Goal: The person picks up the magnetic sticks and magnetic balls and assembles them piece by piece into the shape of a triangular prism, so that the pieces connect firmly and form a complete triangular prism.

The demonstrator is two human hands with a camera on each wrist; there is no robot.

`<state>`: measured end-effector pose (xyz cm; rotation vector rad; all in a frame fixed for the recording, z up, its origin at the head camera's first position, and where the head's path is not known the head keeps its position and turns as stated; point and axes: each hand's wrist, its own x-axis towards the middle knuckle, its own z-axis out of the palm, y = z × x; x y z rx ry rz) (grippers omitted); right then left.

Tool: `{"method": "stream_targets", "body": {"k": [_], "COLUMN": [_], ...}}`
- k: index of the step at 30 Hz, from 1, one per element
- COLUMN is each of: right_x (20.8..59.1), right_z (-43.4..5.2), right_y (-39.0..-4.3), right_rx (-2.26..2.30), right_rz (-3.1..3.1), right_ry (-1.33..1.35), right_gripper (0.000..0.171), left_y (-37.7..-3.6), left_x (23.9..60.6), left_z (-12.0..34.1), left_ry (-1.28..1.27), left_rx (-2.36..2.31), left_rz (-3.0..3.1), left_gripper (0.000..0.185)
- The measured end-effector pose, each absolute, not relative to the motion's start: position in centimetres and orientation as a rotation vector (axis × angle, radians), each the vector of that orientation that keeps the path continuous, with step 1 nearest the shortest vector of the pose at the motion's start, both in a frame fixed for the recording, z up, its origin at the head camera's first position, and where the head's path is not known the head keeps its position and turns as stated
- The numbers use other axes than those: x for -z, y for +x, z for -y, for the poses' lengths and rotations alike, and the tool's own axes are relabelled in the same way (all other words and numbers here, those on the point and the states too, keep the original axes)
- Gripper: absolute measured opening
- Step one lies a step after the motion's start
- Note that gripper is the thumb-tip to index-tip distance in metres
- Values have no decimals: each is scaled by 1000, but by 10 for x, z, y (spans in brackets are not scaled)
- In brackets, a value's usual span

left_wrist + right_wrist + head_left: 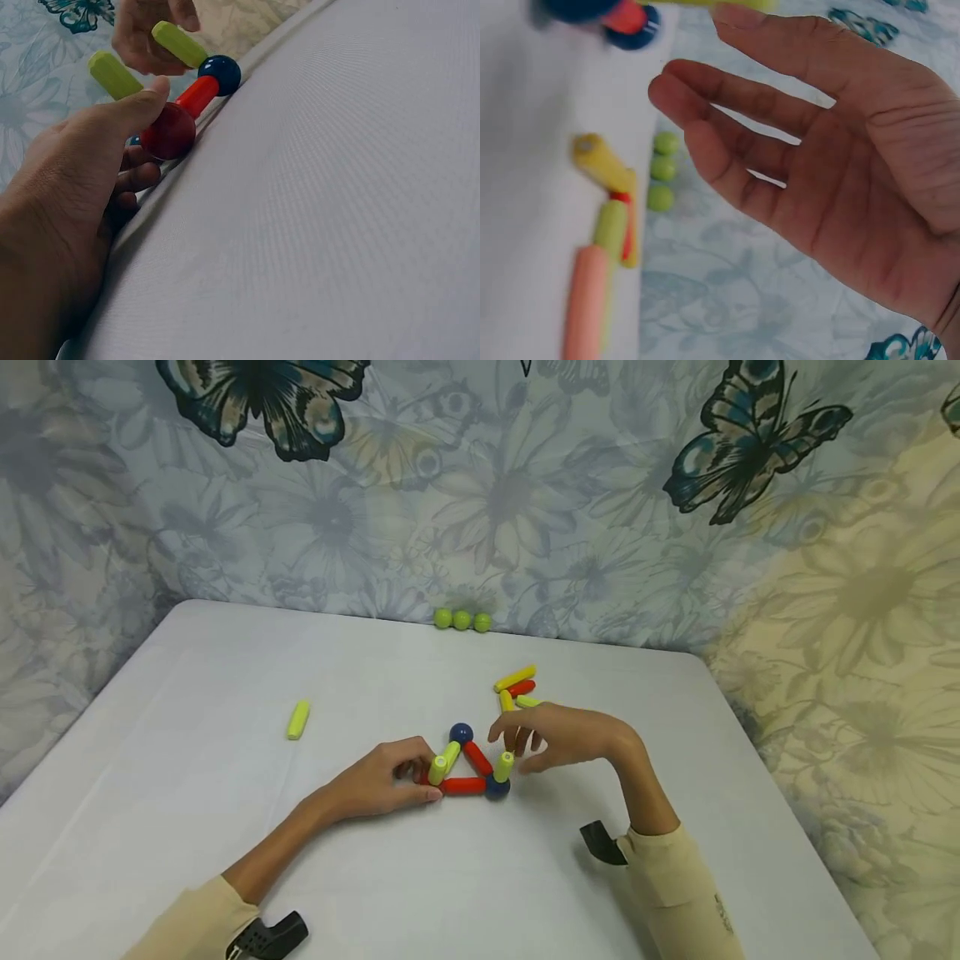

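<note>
A triangle of magnetic rods and balls lies on the table, with red rods [478, 758], a blue ball [461, 733] at the far corner and another blue ball [220, 76] at the right corner. My left hand [393, 781] grips the left corner, where a red ball [169, 132] shows between thumb and fingers. Beside the left thumb stands a yellow-green rod [114, 75]. A second yellow-green rod [504, 767] rises from the right blue ball. Close to that rod is my right hand [572, 737], fingers loosely bent and apart; whether its thumb touches the rod I cannot tell.
Several loose rods, among them a yellow rod [515, 678] and a red rod [522, 688], lie beyond the right hand. Three green balls [462, 621] sit in a row at the table's far edge. One yellow-green loose rod [297, 720] lies farther left.
</note>
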<state>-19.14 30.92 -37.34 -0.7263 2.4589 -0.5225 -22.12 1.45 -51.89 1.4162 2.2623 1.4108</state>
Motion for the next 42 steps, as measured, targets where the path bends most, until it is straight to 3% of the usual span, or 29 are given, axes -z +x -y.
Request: {"method": "stream_targets", "body": {"k": [5,10,14,18,22,34,38,42], "right_x": [351,366,392,411,417,413,396,367], "right_z": [-309,-310,-314,-314,-310,-301,-300,-302], "right_y": [-242,-316,-349,-361,-363,-350,-323,-269], "right_rx": [634,762,715,560,511,319,497,676], "right_rz": [-2599,-2793,-2869,-2871,-2909,-2836,-2852,-2814], "right_ry": [-753,-555,-378,-368,-335,-292,-415,-629], "right_gripper": [37,34,45,61,67,41,44,45], "left_y": [-219,-220,-220,-219,-218,-221,-221,-220], "left_x": [519,519,519,520,521,521,520,520], "left_z": [-10,-12,-15,-16,-16,-14,-15,-16], "left_ry": [1423,1445,1466,1452,1465,1491,1474,1452], "left_rx": [-1418,-1424,-1417,-1417,-1417,-1439,-1430,-1417], "left_rz": [-2261,-2233,-2230,-2246,-2240,-2223,-2219,-2220], "left_gripper": [20,17,16,17,17,15,14,14]}}
